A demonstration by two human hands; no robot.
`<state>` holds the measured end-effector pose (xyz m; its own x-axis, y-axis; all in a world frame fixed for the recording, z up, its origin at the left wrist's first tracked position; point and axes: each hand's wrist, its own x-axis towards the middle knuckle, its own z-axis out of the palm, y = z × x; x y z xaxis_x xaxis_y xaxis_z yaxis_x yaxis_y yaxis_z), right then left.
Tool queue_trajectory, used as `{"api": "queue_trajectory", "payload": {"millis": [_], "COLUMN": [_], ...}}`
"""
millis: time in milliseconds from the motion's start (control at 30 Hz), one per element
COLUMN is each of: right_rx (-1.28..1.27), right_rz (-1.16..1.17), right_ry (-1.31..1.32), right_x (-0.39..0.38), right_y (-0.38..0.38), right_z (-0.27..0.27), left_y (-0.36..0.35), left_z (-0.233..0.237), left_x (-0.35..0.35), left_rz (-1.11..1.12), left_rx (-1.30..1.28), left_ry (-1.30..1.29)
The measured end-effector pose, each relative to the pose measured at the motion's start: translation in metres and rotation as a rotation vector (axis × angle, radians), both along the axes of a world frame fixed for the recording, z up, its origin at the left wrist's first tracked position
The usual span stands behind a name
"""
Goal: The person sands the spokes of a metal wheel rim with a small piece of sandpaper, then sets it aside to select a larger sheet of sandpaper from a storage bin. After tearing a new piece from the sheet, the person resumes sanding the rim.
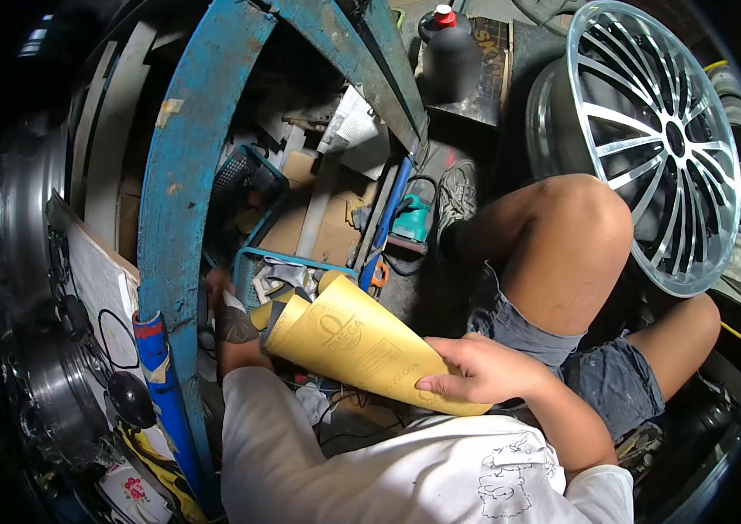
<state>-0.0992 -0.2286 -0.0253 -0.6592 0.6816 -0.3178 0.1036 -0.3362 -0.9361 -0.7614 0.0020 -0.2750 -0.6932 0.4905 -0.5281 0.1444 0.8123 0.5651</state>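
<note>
My right hand [481, 368] grips a curled bundle of yellow sandpaper sheets [353, 345] by the end near my body, thumb on top. The backing is printed with a round emblem and lettering, and a dark grey side shows at the far end. My left hand [218, 284] reaches down past the blue metal post, in shadow; its fingers are hidden. Close to it stands a blue plastic basket [296, 259] with crumpled cloth or paper inside.
A multi-spoke alloy wheel [675, 137] leans at the right, by my knees. A green power sander [410, 220] lies on the floor. The blue metal frame [180, 166] rises at the left. A dark bottle with a red cap [445, 16] stands at the back.
</note>
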Motion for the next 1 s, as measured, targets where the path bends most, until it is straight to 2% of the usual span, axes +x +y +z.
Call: {"api": "queue_trajectory", "payload": {"millis": [300, 400, 467, 567, 600, 667, 733, 800, 833, 900, 933, 1000], "right_rx": [-0.035, -0.051, -0.056, -0.024, 0.001, -0.005, -0.057, -0.049, -0.05, -0.071, -0.058, -0.049], "right_rz": [-0.022, -0.014, 0.0, -0.016, -0.042, -0.051, -0.03, -0.004, -0.004, -0.123, -0.212, -0.341], "right_ry": [0.002, -0.003, -0.007, -0.008, 0.001, 0.012, 0.015, 0.025, 0.025, 0.125, 0.185, 0.294], "right_x": [-0.001, -0.001, 0.0, -0.001, -0.002, -0.002, 0.001, 0.003, 0.005, 0.008, 0.007, 0.004], "right_y": [0.003, 0.003, 0.004, 0.004, 0.002, 0.001, 0.004, 0.003, 0.002, 0.0, -0.003, -0.004], "right_z": [0.005, 0.005, 0.005, 0.004, 0.001, 0.002, 0.007, 0.004, 0.003, 0.005, 0.0, -0.005], "left_y": [0.004, 0.002, -0.009, -0.006, -0.004, 0.004, 0.015, 0.029, 0.044, 0.074, 0.089, 0.096], "left_z": [-0.034, -0.025, 0.008, 0.025, 0.027, 0.03, 0.039, 0.046, 0.043, 0.023, 0.007, -0.006], "left_x": [-0.047, -0.041, -0.01, 0.021, 0.028, 0.037, 0.055, 0.084, 0.102, 0.165, 0.193, 0.277], "left_rz": [0.084, 0.045, -0.023, -0.065, -0.099, -0.282, -0.615, -0.91, -0.989, -1.079, -1.225, -1.014], "left_rx": [-0.121, -0.058, 0.063, 0.129, 0.118, -0.037, -0.385, -0.428, -0.151, 0.617, 0.716, 0.639], "left_ry": [-0.04, -0.064, -0.109, -0.079, -0.015, 0.273, 0.786, 1.201, 1.259, 1.047, 0.871, 0.401]}}
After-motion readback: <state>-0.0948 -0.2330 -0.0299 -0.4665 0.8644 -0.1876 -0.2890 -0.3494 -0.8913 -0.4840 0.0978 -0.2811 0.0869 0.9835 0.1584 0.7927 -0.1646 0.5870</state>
